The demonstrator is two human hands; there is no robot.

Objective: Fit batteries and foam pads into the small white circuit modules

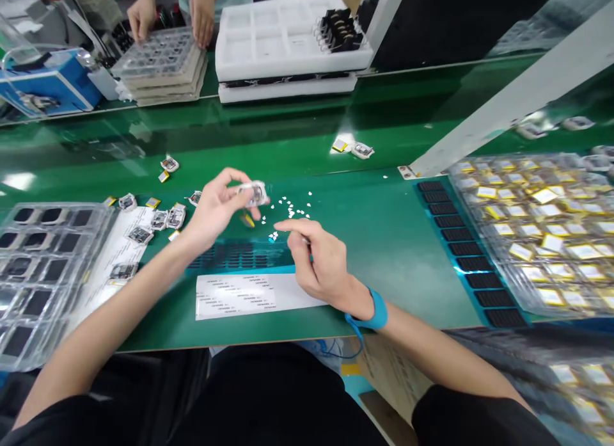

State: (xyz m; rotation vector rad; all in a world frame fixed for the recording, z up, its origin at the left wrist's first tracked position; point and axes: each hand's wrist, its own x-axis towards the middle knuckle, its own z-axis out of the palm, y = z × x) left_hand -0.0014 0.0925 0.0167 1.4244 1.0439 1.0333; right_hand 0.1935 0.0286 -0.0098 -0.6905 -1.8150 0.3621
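Note:
My left hand is raised over the green table and pinches a small clear-cased electronic part between thumb and fingers. My right hand, with a blue wrist strap, rests lower to the right; its index finger points out and touches a scatter of tiny white pieces. The other fingers are curled, and I cannot make out whether they hold anything. A white label sheet and a blue-edged strip of black pads lie under the hands.
Clear trays of dark parts stand at left, with several loose parts beside them. Trays of yellow-taped cells fill the right, next to a black pad strip. Across the belt, another person's hands rest on stacked trays, by white foam trays.

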